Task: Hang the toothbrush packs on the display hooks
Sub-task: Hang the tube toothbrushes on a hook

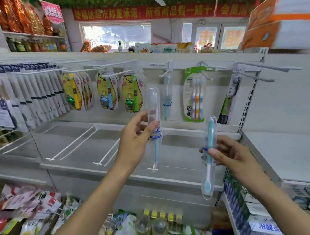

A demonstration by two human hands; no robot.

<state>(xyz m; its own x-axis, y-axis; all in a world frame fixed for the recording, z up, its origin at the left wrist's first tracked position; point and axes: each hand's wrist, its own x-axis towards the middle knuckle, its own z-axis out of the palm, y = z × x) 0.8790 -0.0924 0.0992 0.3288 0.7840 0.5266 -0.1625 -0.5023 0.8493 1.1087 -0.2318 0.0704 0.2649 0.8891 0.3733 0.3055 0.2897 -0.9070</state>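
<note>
Toothbrush packs, two of them, are held up in front of a white shop display wall, seen from the head camera. The left hand pinches a clear plastic tube-shaped pack with a blue-handled brush upright between thumb and fingers, gripping it near its printed label. The right hand holds a second clear slim pack with a teal brush, tilted slightly, lower and to the right, fingers closed around its middle.

Behind them, one similar teal brush already hangs on a white wire hook. Nearby hang yellow bear-shaped children's brush packs and a green three-brush card.

The step in hand appears to be bringing a pack up for hanging. Next, the left pack's top hole would need lifting level with that hook's tip and sliding on; whether the hole is open cannot be seen.
</note>
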